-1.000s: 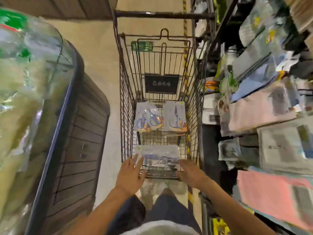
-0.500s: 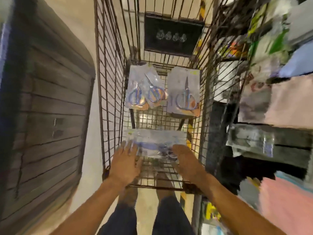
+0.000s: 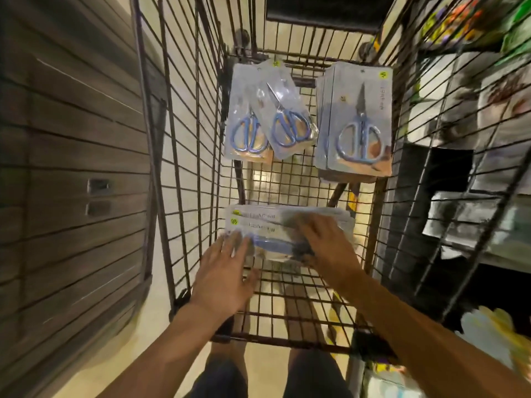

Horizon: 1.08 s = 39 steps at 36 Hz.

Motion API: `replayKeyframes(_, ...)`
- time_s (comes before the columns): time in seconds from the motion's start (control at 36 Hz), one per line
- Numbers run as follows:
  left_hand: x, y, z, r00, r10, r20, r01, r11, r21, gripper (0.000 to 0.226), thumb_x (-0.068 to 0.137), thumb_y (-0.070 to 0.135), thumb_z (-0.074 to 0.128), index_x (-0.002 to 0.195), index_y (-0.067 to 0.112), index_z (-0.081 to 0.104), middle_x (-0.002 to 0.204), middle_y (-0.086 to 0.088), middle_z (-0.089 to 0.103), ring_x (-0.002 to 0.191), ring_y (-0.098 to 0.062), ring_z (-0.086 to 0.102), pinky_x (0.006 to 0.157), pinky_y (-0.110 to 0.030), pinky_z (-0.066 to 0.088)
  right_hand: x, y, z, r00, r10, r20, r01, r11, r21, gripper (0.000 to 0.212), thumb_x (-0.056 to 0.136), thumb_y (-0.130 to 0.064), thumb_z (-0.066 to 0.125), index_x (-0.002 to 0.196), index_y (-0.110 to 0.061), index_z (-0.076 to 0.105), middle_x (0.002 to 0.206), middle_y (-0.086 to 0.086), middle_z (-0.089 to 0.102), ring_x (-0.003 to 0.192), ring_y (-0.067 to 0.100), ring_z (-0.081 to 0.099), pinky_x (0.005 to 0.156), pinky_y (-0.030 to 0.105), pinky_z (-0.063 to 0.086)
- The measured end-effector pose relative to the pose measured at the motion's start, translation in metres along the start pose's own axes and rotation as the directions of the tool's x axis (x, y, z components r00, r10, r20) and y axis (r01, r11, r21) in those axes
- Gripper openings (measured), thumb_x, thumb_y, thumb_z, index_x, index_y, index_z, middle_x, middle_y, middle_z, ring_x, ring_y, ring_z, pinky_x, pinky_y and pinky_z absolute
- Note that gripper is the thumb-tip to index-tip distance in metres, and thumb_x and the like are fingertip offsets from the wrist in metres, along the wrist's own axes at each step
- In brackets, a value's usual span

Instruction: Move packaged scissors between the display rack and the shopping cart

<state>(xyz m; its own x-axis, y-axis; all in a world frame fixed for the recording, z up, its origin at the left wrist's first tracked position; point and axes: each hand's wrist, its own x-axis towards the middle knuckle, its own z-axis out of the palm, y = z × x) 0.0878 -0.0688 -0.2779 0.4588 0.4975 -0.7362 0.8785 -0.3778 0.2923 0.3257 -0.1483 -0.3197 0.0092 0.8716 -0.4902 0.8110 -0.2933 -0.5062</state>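
inside the wire shopping cart [image 3: 184, 173], seen from above, packaged scissors lie in three groups on the mesh floor. at the far left, two packs [image 3: 258, 116] overlap, the upper one tilted across the lower. at the far right sits a neat stack [image 3: 356, 122] of several packs; only the top one shows its blue-handled scissors, and the count below it cannot be told. nearest the person lies a third stack [image 3: 270, 228], turned sideways, at least two card edges showing. the left hand [image 3: 224, 274] rests on its near left corner with fingers spread and nearly straight. the right hand [image 3: 327, 242] lies over its right part, fingers blurred, so whether they curl round the packs cannot be told. shelves of goods [image 3: 474, 110] stand beside the cart on the right.
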Motion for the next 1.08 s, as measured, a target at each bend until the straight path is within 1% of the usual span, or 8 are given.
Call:
replayKeyframes(0.14, -0.002, 0.005, -0.01, 0.997, -0.034, 0.069, 0.037, 0.999, -0.039, 0.072, 0.101, 0.059, 0.035, 0.163, 0.032, 0.008, 0.171, 0.0, 0.008, 0.158, -0.022, 0.004, 0.128, -0.042, 0.014, -0.002, 0.002, -0.001, 0.993, 0.025, 0.119, -0.027, 1.0, 0.013, 0.057, 0.093, -0.034, 0.069, 0.144, -0.026, 0.043, 0.141, 0.001, 0.055, 0.128, 0.022, 0.053, 0.104, 0.043, 0.05)
replayKeyframes(0.28, -0.009, 0.005, -0.019, 1.0, -0.012, 0.025, 0.013, 0.997, -0.08, 0.069, 0.1, 0.05, 0.049, 0.16, 0.031, 0.022, 0.165, 0.0, 0.029, 0.153, -0.019, 0.025, 0.12, -0.041, 0.036, -0.012, -0.005, -0.023, 0.978, 0.004, 0.206, -0.039, 0.985, 0.167, 0.042, 0.101, -0.035, 0.054, 0.141, -0.039, 0.04, 0.142, 0.001, 0.053, 0.122, 0.02, 0.058, 0.095, 0.04, 0.057)
replayKeyframes(0.44, -0.018, 0.013, -0.045, 0.998, 0.035, 0.044, -0.029, 0.99, -0.135, 0.069, 0.1, 0.046, 0.052, 0.16, 0.034, 0.02, 0.165, 0.006, 0.027, 0.151, -0.015, 0.027, 0.119, -0.036, 0.036, -0.019, -0.013, -0.052, 0.987, 0.073, 0.144, -0.103, 0.973, 0.209, 0.043, 0.1, -0.02, 0.055, 0.139, -0.039, 0.055, 0.133, -0.007, 0.06, 0.121, 0.016, 0.057, 0.101, 0.042, 0.05)
replayKeyframes(0.58, -0.019, 0.023, -0.064, 0.997, 0.032, 0.076, -0.01, 0.96, -0.278, 0.066, 0.1, 0.039, 0.057, 0.158, 0.035, 0.025, 0.159, 0.011, 0.037, 0.145, -0.013, 0.036, 0.117, -0.029, 0.034, -0.033, -0.017, -0.073, 0.987, 0.157, 0.039, -0.156, 0.867, 0.474, 0.038, 0.097, -0.011, 0.062, 0.12, -0.041, 0.058, 0.112, -0.012, 0.063, 0.101, 0.003, 0.063, 0.082, 0.023, 0.055)
replayKeyframes(0.67, -0.015, 0.032, -0.072, 0.991, 0.033, 0.128, 0.039, 0.852, -0.522, 0.063, 0.1, 0.038, 0.061, 0.152, 0.05, 0.027, 0.143, 0.021, 0.046, 0.132, -0.009, 0.049, 0.108, -0.027, 0.041, -0.034, -0.021, -0.08, 0.964, 0.266, 0.007, -0.212, 0.751, 0.625, 0.04, 0.095, -0.009, 0.067, 0.122, -0.037, 0.06, 0.114, -0.019, 0.064, 0.104, -0.008, 0.061, 0.083, 0.015, 0.053)
replayKeyframes(0.81, -0.003, 0.055, -0.078, 0.997, -0.042, 0.064, 0.077, 0.533, -0.843, 0.072, 0.089, 0.032, 0.074, 0.14, 0.055, 0.028, 0.12, 0.024, 0.059, 0.103, 0.013, 0.062, 0.095, -0.022, 0.052, -0.035, -0.035, -0.089, 0.919, 0.395, 0.005, -0.188, 0.425, 0.886, 0.033, 0.091, -0.01, 0.07, 0.119, -0.027, 0.062, 0.108, -0.005, 0.074, 0.098, 0.01, 0.073, 0.078, 0.026, 0.061)
replayKeyframes(0.92, 0.006, 0.072, -0.076, 0.996, -0.079, 0.03, 0.049, 0.249, -0.967, 0.078, 0.087, 0.018, 0.076, 0.149, 0.038, 0.033, 0.125, 0.001, 0.07, 0.105, -0.007, 0.072, 0.079, -0.019, 0.058, -0.033, -0.052, -0.089, 0.904, 0.423, 0.06, -0.23, 0.363, 0.903, 0.033, 0.091, -0.014, 0.071, 0.118, -0.03, 0.061, 0.106, -0.011, 0.074, 0.097, 0.004, 0.071, 0.082, 0.026, 0.061)
replayKeyframes(1.08, 0.007, 0.085, -0.075, 0.974, -0.189, -0.124, -0.083, 0.209, -0.974, 0.09, 0.078, -0.005, 0.081, 0.147, 0.038, 0.04, 0.133, -0.002, 0.066, 0.117, -0.018, 0.068, 0.082, -0.027, 0.061, -0.036, -0.074, -0.077, 0.919, 0.387, 0.072, -0.213, 0.334, 0.918, 0.05, 0.096, -0.025, 0.065, 0.143, -0.027, 0.047, 0.119, -0.012, 0.069, 0.104, -0.003, 0.068, 0.079, 0.016, 0.058)
